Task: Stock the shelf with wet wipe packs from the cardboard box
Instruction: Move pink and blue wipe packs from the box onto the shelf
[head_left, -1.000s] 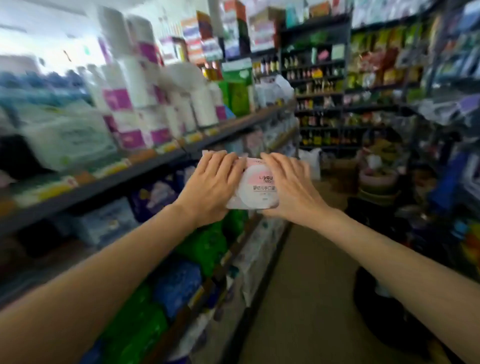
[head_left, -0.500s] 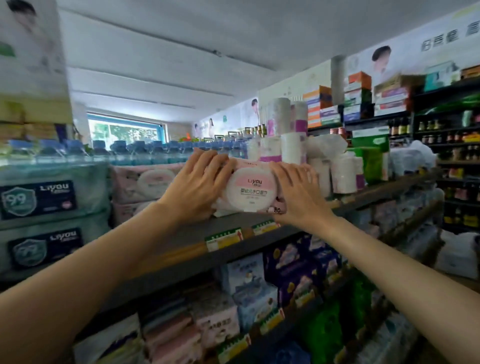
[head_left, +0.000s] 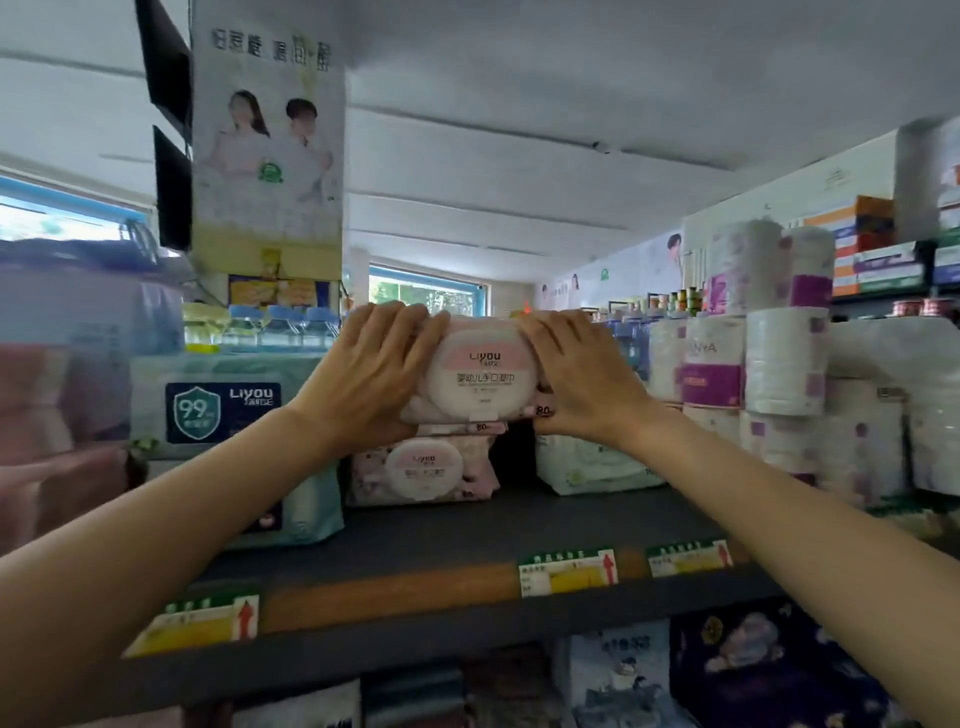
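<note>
A pink wet wipe pack (head_left: 480, 376) with a round white lid faces me, held between both hands above the dark shelf board (head_left: 467, 530). My left hand (head_left: 371, 374) grips its left end and my right hand (head_left: 582, 379) grips its right end, fingers over the top. The pack sits on or just above another pink wet wipe pack (head_left: 423, 467) of the same kind that lies on the shelf; whether they touch I cannot tell. The cardboard box is out of view.
Blue-and-white wipe packs (head_left: 223, 410) stand to the left, a pale green pack (head_left: 592, 462) to the right, then stacked paper rolls (head_left: 779, 364). Water bottles (head_left: 280, 327) stand behind. Price tags (head_left: 569, 571) line the shelf edge. A poster (head_left: 267, 140) hangs above.
Both hands carried the pack from the aisle up and left to the shelf; it is now over the stacked pink pack. The view turned to face the shelf.
</note>
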